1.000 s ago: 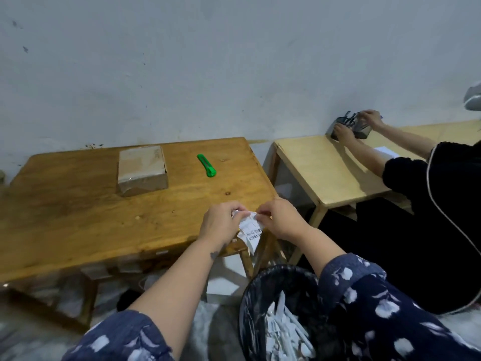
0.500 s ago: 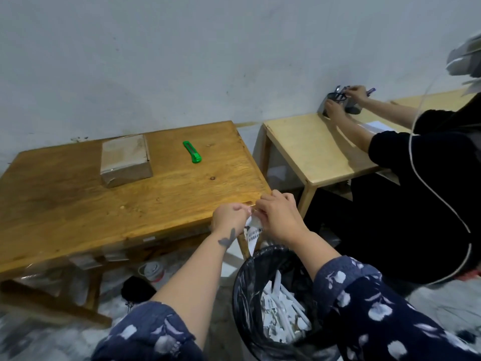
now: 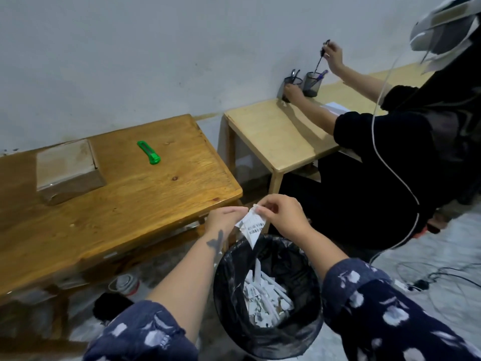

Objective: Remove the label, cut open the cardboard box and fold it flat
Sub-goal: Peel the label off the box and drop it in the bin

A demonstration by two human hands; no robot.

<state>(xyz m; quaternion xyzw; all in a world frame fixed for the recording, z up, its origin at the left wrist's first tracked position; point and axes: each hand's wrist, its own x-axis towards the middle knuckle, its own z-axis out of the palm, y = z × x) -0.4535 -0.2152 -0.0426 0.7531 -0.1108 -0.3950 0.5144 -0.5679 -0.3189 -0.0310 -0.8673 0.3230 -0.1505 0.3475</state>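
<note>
Together, left hand (image 3: 226, 220) and right hand (image 3: 282, 217) pinch the label (image 3: 253, 226) above the bin (image 3: 229, 277).

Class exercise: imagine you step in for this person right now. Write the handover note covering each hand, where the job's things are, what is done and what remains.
Left hand and right hand: both pinch the peeled label in a shared grip, above the black-lined bin.
Cardboard box: closed, on the wooden table.
Green cutter: lying on the table to the right of the box, untouched.
Done: label off.
Left: drop the label in the bin, cut the box open, fold it flat.
</note>
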